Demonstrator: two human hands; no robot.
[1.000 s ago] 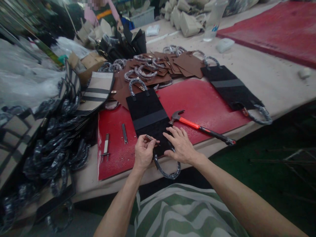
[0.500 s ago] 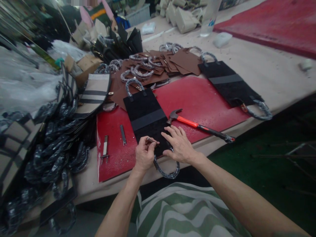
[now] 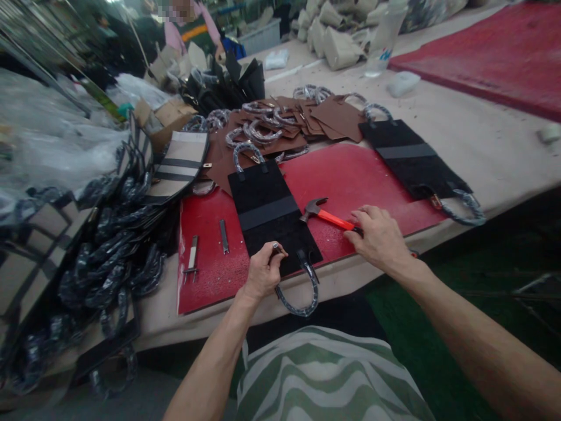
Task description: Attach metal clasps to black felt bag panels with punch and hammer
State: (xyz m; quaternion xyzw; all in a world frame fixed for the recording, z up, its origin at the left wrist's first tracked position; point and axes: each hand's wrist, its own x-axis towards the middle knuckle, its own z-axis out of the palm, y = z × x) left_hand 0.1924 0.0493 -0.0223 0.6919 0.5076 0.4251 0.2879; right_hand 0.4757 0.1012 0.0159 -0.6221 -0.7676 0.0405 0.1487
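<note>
A black panel (image 3: 268,204) with wrapped handles at both ends lies on the red mat (image 3: 210,286). My left hand (image 3: 263,272) pinches a small metal punch (image 3: 277,248) over the panel's near end. My right hand (image 3: 380,237) is at the handle of an orange and black hammer (image 3: 335,219), its fingers curled on the grip. The hammer's head rests on the mat beside the panel. Two metal tools lie on the mat's left part, a short one (image 3: 224,236) and a pronged one (image 3: 191,260).
A second black panel (image 3: 412,153) lies at the right. Brown pieces with wrapped handles (image 3: 328,117) are heaped behind the mat. Bundled panels (image 3: 118,234) crowd the left. A clear cup (image 3: 385,41) and another red mat (image 3: 491,55) are farther back, near a person (image 3: 193,29).
My right hand has left the panel and moved right onto the hammer's handle. My left hand keeps the punch at the panel's near end. The view has shifted slightly.
</note>
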